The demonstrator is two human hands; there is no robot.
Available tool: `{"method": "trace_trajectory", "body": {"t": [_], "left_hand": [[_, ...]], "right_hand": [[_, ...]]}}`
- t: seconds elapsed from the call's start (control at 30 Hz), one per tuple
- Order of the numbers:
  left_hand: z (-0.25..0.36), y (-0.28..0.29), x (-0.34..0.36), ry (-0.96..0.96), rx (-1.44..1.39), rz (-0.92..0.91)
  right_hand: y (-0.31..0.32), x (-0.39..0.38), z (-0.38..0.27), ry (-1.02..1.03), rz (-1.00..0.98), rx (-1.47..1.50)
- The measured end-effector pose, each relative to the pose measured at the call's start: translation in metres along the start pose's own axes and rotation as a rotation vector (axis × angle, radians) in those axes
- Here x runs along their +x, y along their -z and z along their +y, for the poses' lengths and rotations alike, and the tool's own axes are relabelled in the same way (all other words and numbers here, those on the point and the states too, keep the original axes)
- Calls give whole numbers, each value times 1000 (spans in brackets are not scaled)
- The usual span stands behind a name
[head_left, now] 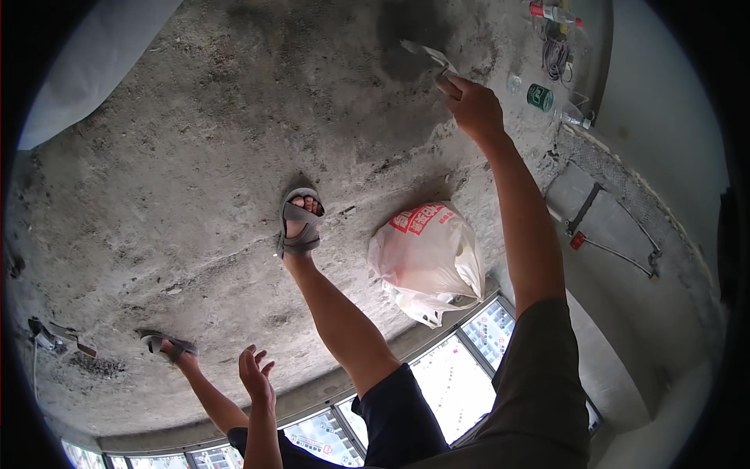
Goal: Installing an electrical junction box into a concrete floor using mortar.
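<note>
My right hand [476, 108] grips the handle of a metal scraper or trowel [426, 53], held out over a dark damp-looking patch [406, 23] on the rough concrete floor [187, 156]. My left hand [255, 375] hangs at the lower middle with its fingers apart and loosely bent, holding nothing. A white plastic bag [426, 254] with red print, filled and knotted, sits on the floor below my right hand, beside my sandalled foot [301, 223]. My other foot [164, 348] is at the lower left.
Plastic bottles [539, 97] and a coiled cord [556, 61] lie along the wall at upper right. Metal rods [613, 258] lie at right. Small tools [58, 340] are at far left. A white sheet [86, 55] covers the upper-left edge. Windows [449, 375] line the bottom.
</note>
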State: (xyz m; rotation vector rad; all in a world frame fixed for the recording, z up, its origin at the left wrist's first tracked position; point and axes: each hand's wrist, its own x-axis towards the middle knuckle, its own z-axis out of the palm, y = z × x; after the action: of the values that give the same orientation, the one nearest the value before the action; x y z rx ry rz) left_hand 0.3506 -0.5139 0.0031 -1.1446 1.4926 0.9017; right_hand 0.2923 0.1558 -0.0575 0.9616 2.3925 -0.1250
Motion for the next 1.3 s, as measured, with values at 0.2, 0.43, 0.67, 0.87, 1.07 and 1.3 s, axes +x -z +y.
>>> {"method": "trace_trajectory", "body": {"t": [0.2, 0.43, 0.67, 0.87, 1.07, 1.3], "left_hand": [[-7, 21, 15, -48, 6, 11], [-18, 13, 12, 58, 22, 53], [-6, 29, 14, -59, 19, 30], [-11, 29, 13, 27, 30, 42], [-4, 33, 14, 10, 55, 16], [1, 41, 20, 18, 83, 48]], "right_hand": [[10, 79, 47, 69, -5, -61], [10, 19, 5, -27, -99, -25], [7, 71, -5, 90, -22, -205], [-13, -21, -57, 10, -82, -19], [-37, -70, -19, -563, -212, 1206], [-163, -139, 6, -686, -340, 2416]]}}
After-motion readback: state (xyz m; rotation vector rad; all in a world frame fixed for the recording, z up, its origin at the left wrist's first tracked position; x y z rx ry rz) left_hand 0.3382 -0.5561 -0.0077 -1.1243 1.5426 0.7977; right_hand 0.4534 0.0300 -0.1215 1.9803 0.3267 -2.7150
